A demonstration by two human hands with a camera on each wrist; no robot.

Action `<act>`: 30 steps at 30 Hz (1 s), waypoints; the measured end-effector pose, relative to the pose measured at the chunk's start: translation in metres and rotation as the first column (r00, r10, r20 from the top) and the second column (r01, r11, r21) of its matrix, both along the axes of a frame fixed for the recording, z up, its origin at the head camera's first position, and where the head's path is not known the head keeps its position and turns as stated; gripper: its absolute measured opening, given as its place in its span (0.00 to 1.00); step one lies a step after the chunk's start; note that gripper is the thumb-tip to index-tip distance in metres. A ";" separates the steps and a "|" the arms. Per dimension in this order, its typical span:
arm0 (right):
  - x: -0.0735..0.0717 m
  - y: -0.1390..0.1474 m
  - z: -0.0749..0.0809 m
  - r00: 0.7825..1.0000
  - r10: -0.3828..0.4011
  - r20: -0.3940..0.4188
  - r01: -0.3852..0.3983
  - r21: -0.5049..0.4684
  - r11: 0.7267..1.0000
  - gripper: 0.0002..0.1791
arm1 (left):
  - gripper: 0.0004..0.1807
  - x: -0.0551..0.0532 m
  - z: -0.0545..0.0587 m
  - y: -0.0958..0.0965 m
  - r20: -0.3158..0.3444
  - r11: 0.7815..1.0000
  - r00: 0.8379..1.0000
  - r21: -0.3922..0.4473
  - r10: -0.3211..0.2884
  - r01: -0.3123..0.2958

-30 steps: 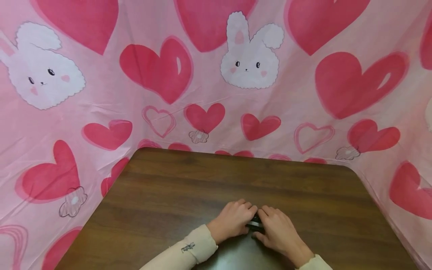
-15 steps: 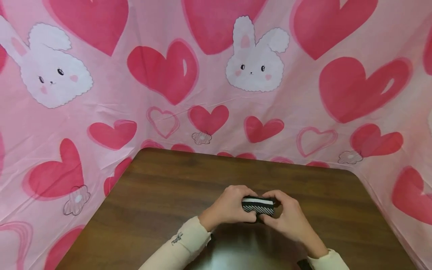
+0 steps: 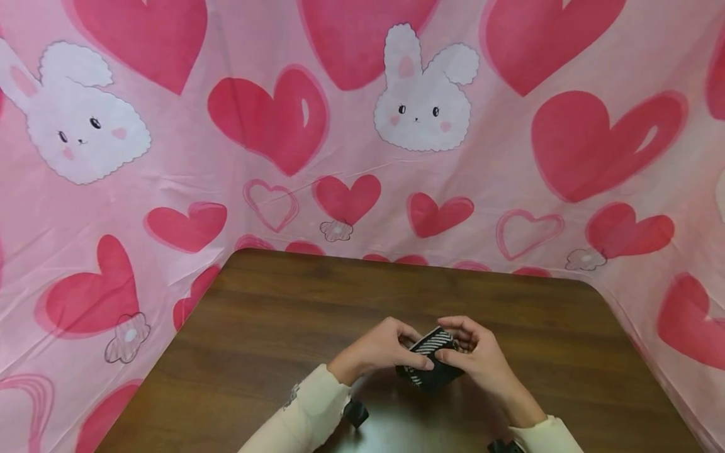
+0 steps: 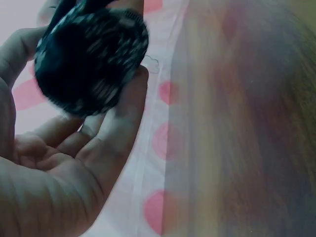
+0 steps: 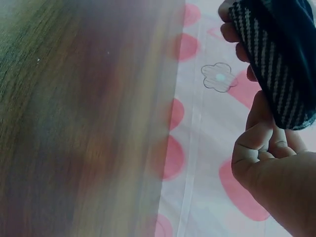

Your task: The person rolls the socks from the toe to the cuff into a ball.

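Note:
A black knit bundle (image 3: 436, 371) with white diagonal stripes, perhaps rolled or folded cloth, is held above the table between both hands. My left hand (image 3: 381, 347) grips its left end, thumb across the near face. Its right end is pinched by my right hand (image 3: 483, 360), with the thumb in front and fingers behind. The left wrist view shows the rounded, speckled end of the bundle (image 4: 94, 59) between the thumb and fingers. From the right wrist, a striped side of it (image 5: 274, 64) faces the camera, tilted. Its exact kind is unclear.
The brown wooden table (image 3: 294, 302) spreads beneath the hands. A pink cloth (image 3: 362, 145) printed with hearts and rabbits hangs along its back and sides. Small black devices (image 3: 355, 413) sit at both wrists.
Both hands have lifted the bundle from low over the table. Since half a second ago it has turned from roughly level to slanted, and a plain black face now shows.

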State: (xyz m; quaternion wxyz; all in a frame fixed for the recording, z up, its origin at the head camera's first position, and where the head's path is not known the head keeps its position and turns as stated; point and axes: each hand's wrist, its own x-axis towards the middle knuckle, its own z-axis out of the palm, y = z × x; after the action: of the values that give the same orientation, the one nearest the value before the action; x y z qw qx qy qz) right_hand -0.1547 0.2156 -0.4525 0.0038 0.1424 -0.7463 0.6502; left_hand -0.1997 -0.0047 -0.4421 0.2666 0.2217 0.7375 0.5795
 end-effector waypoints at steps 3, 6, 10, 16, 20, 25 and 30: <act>0.000 -0.001 0.001 1.000 -0.026 0.018 0.026 -0.001 1.000 0.27 | 0.11 0.001 -0.003 0.003 0.033 0.999 0.999 0.019 0.029 -0.030; 0.002 0.000 0.002 0.995 -0.075 0.068 0.078 -0.042 0.996 0.28 | 0.11 0.002 -0.007 0.005 0.109 0.992 0.991 0.083 0.083 -0.093; 0.005 0.001 0.002 0.987 -0.093 0.131 0.110 -0.130 0.985 0.28 | 0.13 0.002 -0.012 0.007 0.240 0.964 0.963 0.204 0.121 -0.172; 0.006 0.000 -0.001 0.993 -0.065 0.099 0.087 -0.240 0.967 0.27 | 0.17 0.003 -0.014 0.008 0.352 0.915 0.935 0.365 0.034 -0.171; 0.006 -0.001 0.001 0.994 -0.063 0.088 0.085 -0.270 0.959 0.26 | 0.17 0.003 -0.015 0.007 0.401 0.896 0.916 0.406 0.000 -0.178; 0.008 -0.003 0.005 0.991 -0.093 0.095 0.114 -0.249 0.962 0.27 | 0.17 0.005 -0.017 0.007 0.377 0.898 0.926 0.398 0.027 -0.188; 0.010 -0.005 0.006 0.985 -0.123 0.124 0.149 -0.222 0.964 0.29 | 0.16 0.008 -0.017 0.010 0.321 0.903 0.945 0.386 0.061 -0.189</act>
State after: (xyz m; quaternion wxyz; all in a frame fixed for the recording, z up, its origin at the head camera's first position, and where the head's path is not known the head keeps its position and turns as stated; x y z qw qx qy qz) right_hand -0.1452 0.2105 -0.4468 0.0242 0.0536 -0.6729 0.7374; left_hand -0.1918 0.0053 -0.4593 0.2851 0.1337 0.5624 0.7646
